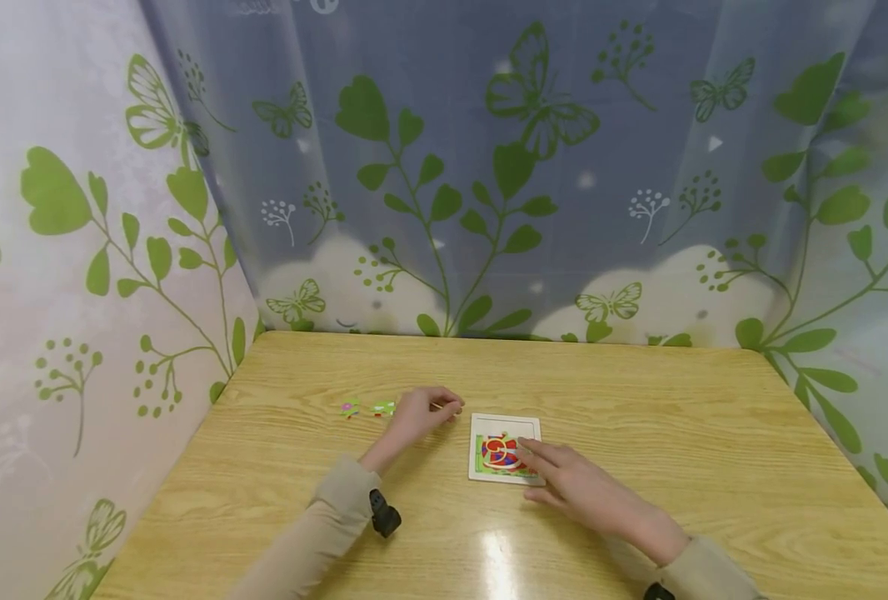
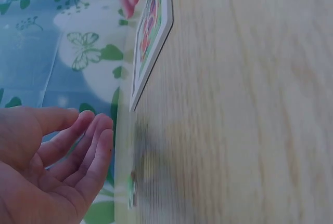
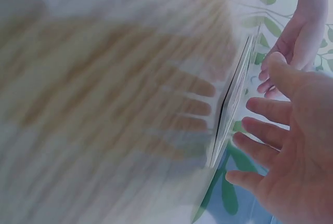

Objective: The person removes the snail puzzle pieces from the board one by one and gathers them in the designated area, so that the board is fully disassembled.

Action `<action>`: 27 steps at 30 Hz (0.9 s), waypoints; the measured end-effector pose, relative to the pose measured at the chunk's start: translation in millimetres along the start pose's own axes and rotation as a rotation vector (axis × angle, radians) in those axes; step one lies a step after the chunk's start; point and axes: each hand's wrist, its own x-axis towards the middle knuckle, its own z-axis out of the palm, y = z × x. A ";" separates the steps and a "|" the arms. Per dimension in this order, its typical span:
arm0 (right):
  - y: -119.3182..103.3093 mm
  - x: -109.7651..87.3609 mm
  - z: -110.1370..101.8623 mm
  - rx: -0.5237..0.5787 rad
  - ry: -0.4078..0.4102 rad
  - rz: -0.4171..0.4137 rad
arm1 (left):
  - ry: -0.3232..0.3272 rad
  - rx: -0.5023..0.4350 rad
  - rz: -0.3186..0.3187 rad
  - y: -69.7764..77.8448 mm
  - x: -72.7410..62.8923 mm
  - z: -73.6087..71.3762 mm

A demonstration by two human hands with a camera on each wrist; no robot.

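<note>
A small square jigsaw board point(image 1: 506, 419) with a pale rim lies on the table. Red, blue and green pieces fill its lower part, while a pale strip shows along the top. My right hand point(image 1: 582, 487) reaches over the board's right edge with fingers extended; in the right wrist view those fingers are spread beside the board point(image 3: 231, 104). Left of the board, my left hand point(image 1: 417, 414) is loosely bent, thumb close to the index fingertip. Nothing shows between its fingers in the left wrist view. Beside that hand lie a green puzzle piece point(image 1: 382, 408) and a green-and-pink piece point(image 1: 350, 408).
The wood-grain table point(image 1: 639, 400) extends around the board on all sides. A curtain point(image 1: 444, 167) printed with leaves and butterflies hangs along its back and sides. Each wrist wears a dark device, the left one point(image 1: 384, 514) showing more fully.
</note>
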 end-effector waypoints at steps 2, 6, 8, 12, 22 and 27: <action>-3.7 3.3 0.8 -0.008 -0.011 -0.017 | -0.024 0.003 0.015 1.5 -0.6 3.9; -11.1 7.8 2.2 -0.006 -0.035 -0.039 | -0.081 0.015 0.054 5.9 -1.1 11.6; -13.9 9.2 3.0 -0.005 -0.035 -0.049 | -0.100 0.029 0.066 8.8 -1.2 14.7; -17.8 10.5 5.3 -0.004 -0.036 -0.063 | -0.117 0.063 0.083 13.2 -1.0 19.1; -18.2 9.9 8.2 -0.028 -0.032 -0.080 | -0.160 0.118 0.041 22.3 3.0 22.4; -19.3 10.2 8.5 -0.034 -0.054 -0.075 | -0.191 0.168 0.015 26.0 3.7 21.4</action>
